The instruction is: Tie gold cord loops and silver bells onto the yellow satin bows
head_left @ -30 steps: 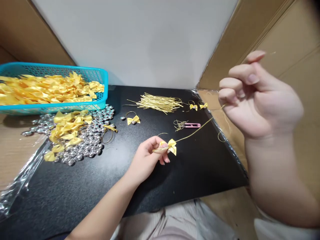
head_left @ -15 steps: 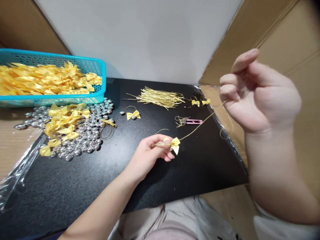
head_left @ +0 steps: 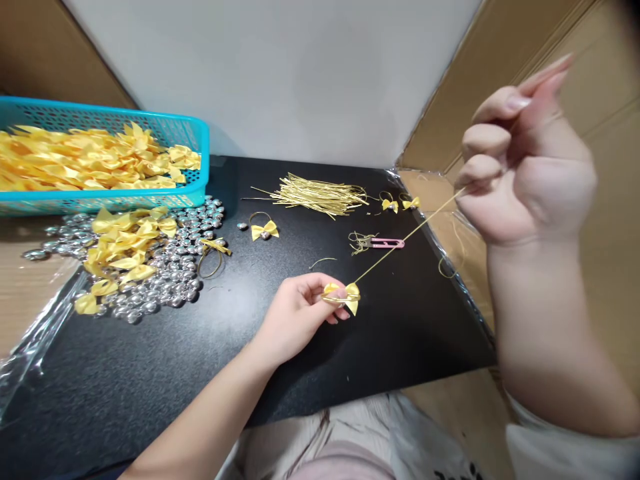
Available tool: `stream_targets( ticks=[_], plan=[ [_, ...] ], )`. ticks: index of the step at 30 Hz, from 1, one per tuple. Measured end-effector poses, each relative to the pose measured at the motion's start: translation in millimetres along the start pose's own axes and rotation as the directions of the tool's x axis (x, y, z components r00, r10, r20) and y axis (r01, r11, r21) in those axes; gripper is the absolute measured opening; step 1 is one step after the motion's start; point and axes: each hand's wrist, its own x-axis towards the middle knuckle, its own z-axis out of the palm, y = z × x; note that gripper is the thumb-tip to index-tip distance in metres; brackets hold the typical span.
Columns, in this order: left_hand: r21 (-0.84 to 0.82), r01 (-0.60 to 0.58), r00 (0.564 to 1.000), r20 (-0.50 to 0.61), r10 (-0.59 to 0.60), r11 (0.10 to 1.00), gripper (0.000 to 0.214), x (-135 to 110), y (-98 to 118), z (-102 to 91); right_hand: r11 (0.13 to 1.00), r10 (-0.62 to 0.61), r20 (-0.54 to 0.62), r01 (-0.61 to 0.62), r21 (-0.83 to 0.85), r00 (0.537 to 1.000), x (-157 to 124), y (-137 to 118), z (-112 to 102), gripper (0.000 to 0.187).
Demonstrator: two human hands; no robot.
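Observation:
Between thumb and fingers, my left hand (head_left: 307, 307) pinches a yellow ribbon bow (head_left: 353, 297) above the black table. A gold ring or loop lies across the bow at my thumb; its far side is hidden by the fingers. From the bow a gold cord (head_left: 385, 255) runs straight up to my right hand (head_left: 525, 160), raised at the right with its curled fingers closed on the cord. Beneath the cord lie pink thread snips (head_left: 389, 243), with cord scraps (head_left: 361, 243) at their blades.
A turquoise basket (head_left: 206, 157) of yellow bows stands at the back left. Before it lie silver beads (head_left: 170, 280) and loose bows (head_left: 127, 243). A bundle of gold cords (head_left: 320, 195) lies at the back, near finished bow rings (head_left: 265, 231). Cardboard (head_left: 550, 100) walls the right side.
My right hand has moved up and slightly right, and the cord has gone from slack to taut. In my left hand the bow has turned a little and sits slightly lower.

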Motion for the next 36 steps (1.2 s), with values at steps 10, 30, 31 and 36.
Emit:
stream_targets(
  ticks=[10, 30, 31, 36],
  plan=[
    [0.079, -0.013, 1.0, -0.014, 0.014, 0.997, 0.017, 2, -3, 0.2, 1.0, 0.013, -0.122, -0.011, 0.021, 0.992, 23, 4, -12, 0.043],
    [-0.035, 0.021, 0.998, -0.055, -0.022, 0.999, 0.018, -1, 1, 1.1, 0.998, 0.016, -0.084, -0.01, 0.063, 0.996, 40, 8, -23, 0.035],
    [-0.059, 0.043, 0.998, -0.054, -0.046, 0.997, 0.017, -1, 2, 1.3, 0.999, 0.004, -0.058, -0.002, 0.043, 0.998, 40, 9, -25, 0.033],
    [-0.211, 0.162, 0.986, -0.005, -0.167, 0.964, 0.019, 1, 2, 0.5, 0.999, -0.002, -0.007, 0.003, 0.047, 1.0, 34, 10, -20, 0.027]
  ],
)
